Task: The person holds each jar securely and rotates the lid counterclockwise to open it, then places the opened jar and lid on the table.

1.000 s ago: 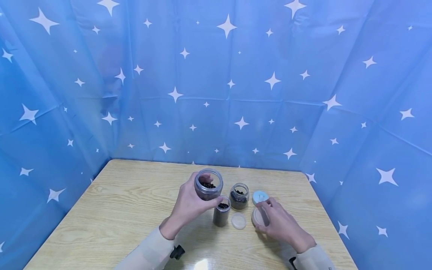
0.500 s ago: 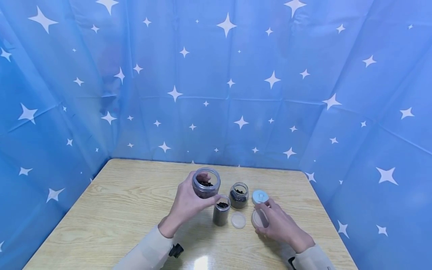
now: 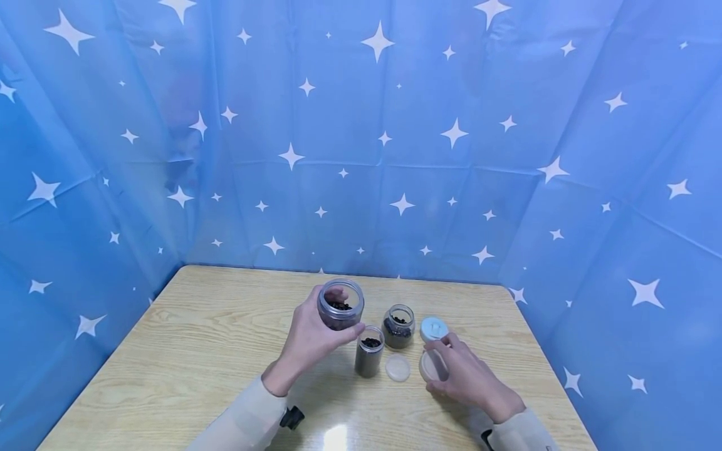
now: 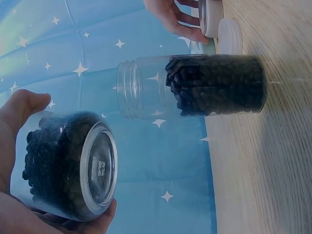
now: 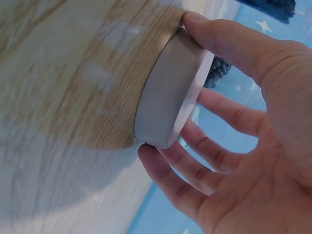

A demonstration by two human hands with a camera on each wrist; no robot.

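My left hand (image 3: 304, 338) holds a wide clear jar (image 4: 68, 165), partly filled with dark beans, up off the table with its mouth uncovered. Just beside it, a tall narrow jar (image 4: 214, 85) of the same dark beans stands without a lid on the table. Over to the right, my right hand (image 3: 470, 376) grips a thick pale round lid (image 5: 168, 92) by its edge, thumb on one side and fingertips on the other. The lid lies at the tabletop in the right wrist view.
A squat open jar (image 3: 398, 332) of dark beans stands behind the tall one. A thin translucent lid (image 3: 397, 368) lies flat between the tall jar and my right hand. Behind that hand is a light-blue lid (image 3: 434, 328). A starry blue curtain (image 3: 350, 125) surrounds the wooden table (image 3: 197, 351).
My left hand has shifted slightly left with the wide jar, away from the tall jar. The right hand stays at the pale lid.
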